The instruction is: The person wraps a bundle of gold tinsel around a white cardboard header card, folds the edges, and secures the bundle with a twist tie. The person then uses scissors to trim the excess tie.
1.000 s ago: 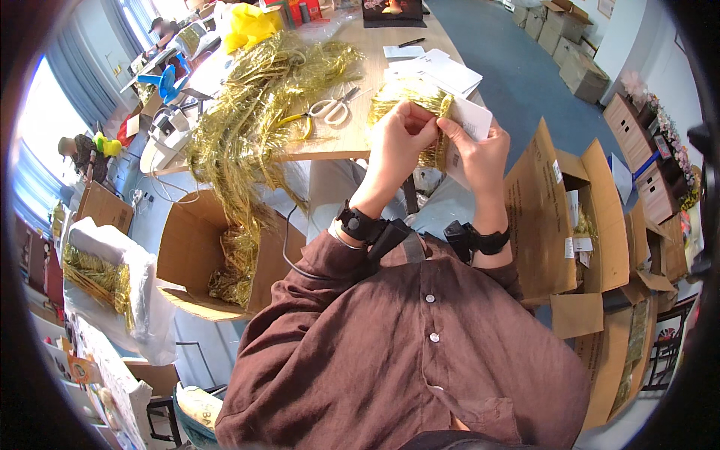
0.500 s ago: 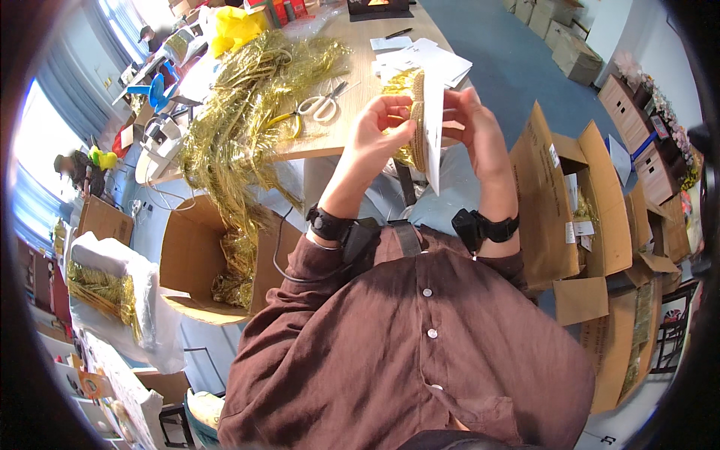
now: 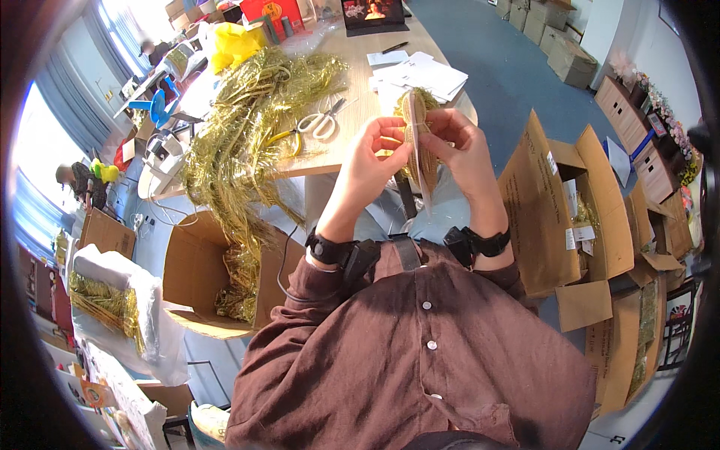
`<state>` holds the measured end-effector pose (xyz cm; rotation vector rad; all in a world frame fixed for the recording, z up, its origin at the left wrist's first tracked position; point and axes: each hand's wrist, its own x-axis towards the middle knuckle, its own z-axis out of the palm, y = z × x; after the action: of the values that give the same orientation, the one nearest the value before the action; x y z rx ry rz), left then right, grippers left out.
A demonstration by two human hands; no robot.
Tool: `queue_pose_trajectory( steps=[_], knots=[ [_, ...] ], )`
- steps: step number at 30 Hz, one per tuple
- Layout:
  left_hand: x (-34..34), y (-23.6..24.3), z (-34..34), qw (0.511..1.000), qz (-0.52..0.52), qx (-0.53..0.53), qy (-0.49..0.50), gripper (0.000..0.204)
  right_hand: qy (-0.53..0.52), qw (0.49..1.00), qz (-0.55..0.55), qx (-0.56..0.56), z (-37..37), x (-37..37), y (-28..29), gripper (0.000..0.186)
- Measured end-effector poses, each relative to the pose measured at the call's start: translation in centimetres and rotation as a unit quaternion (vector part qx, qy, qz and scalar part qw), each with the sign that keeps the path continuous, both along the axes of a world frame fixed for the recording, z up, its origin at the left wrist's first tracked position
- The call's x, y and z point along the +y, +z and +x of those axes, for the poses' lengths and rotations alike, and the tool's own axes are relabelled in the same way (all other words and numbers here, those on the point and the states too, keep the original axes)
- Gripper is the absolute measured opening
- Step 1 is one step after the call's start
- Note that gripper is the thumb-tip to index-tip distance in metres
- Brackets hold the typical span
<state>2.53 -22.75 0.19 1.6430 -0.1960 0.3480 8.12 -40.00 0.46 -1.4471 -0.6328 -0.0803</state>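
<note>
Between my hands, in front of the table edge, is a folded bundle of gold tinsel fringe [image 3: 426,161] with a tan woven band. A thin whitish strip, apparently the white card seen nearly edge-on, runs along the bundle. My left hand [image 3: 377,159] pinches the bundle from the left, thumb toward its middle. From the right, my right hand [image 3: 459,146] grips it with the thumb pressed on the band and the fingers behind, partly hidden. White cards [image 3: 431,76] lie in a loose pile on the table just beyond my hands.
Loose gold tinsel [image 3: 247,112] covers the table's left side and hangs into a cardboard box [image 3: 187,262]. White-handled scissors [image 3: 322,124] and yellow-handled pliers [image 3: 289,139] lie beside it. An open carton [image 3: 536,217] stands at right. A tablet [image 3: 373,16] stands at the far end.
The white card, broadside and upright before, now shows only as a narrow strip against the bundle. My right hand has closed in, its thumb now on the woven band.
</note>
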Motion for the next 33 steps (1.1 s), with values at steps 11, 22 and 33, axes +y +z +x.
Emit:
queue_pose_trajectory(
  steps=[11, 22, 33],
  knots=[
    [2.5, 1.0, -1.0, 0.979, -0.057, -0.129, -0.15, 0.062, 0.219, 0.973, 0.02, 0.07, -1.0, -2.0, 1.2, 0.032],
    [3.2, 0.6, -0.4, 0.957, -0.154, -0.247, 0.005, 0.05, 0.263, 0.957, 0.12, 0.011, -1.7, -0.8, 1.3, 0.132],
    [0.5, 0.0, -0.6, 0.945, -0.163, -0.272, 0.074, 0.055, -0.086, 0.986, 0.099, -0.102, -3.0, 2.0, 0.0, 0.039]
  ],
)
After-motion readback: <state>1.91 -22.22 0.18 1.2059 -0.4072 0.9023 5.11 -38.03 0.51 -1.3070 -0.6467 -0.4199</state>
